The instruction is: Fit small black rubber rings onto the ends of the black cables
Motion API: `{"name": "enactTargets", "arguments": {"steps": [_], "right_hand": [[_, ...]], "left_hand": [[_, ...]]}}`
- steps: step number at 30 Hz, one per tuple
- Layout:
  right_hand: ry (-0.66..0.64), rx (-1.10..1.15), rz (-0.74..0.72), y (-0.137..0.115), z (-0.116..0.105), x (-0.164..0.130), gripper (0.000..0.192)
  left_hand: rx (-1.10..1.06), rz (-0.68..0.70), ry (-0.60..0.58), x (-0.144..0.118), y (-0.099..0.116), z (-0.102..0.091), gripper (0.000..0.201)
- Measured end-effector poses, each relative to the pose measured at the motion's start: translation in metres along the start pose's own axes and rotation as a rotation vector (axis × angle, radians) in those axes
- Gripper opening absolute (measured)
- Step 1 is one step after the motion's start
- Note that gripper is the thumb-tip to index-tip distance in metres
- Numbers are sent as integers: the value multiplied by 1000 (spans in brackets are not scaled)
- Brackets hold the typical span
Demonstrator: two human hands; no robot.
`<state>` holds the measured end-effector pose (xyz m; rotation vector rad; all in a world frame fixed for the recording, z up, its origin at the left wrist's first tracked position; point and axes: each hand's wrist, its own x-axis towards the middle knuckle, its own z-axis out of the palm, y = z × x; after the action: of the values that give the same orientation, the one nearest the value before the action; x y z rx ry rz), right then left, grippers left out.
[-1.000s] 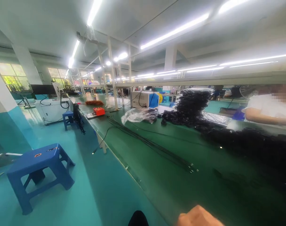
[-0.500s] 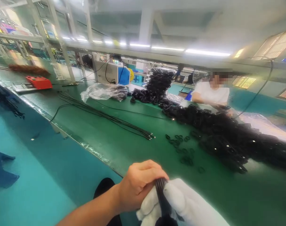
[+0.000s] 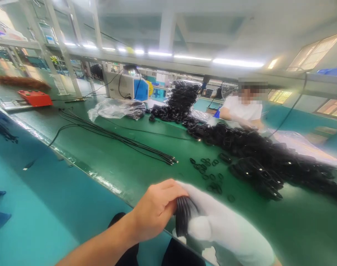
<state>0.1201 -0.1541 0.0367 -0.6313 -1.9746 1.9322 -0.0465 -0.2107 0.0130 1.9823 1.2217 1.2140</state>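
Note:
A coil of black cable [image 3: 183,218] is held over the near edge of the green table, its turns lying side by side. My bare left hand [image 3: 160,203] is closed around the top of the coil, thumb and fingers pressing the strands. My right hand [image 3: 210,214], in a white glove, grips the coil from the right, with its thumb against the strands. Some gloved fingers are hidden behind the cable. Straight black cables [image 3: 135,144] with metal plug ends lie on the table beyond. Small black rings [image 3: 206,166] are scattered nearby.
A long heap of coiled black cables [image 3: 240,147] stretches along the table's right side. Clear plastic bags [image 3: 110,109], a red device [image 3: 35,98] and a blue-and-white machine [image 3: 126,87] stand farther back. Across the table, a person in a white shirt [image 3: 240,109] handles something.
My right hand has swung up and over behind the coil, its forearm now lying higher. More of the cable turns show below my left hand. The view has shifted slightly right.

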Motion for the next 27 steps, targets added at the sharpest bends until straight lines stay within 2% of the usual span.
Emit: {"name": "enactTargets", "arguments": {"steps": [6,12,16,19,22,27], "right_hand": [[16,195,30,23,-3,11,48],[-102,568,20,39,-13,16,37],[-72,564,49,53,-18,18,38],[-21,560,47,59,-18,18,37],[-13,551,39,58,-13,19,35],[-12,494,92,56,-7,21,27]], "left_hand": [[77,-114,32,9,2,4,34],[-84,-392,26,21,-3,6,28],[44,-420,73,26,-8,10,16],[-14,-511,67,28,-11,15,15],[-77,-592,52,27,-17,20,20],[29,-641,51,25,-34,28,13]]}}
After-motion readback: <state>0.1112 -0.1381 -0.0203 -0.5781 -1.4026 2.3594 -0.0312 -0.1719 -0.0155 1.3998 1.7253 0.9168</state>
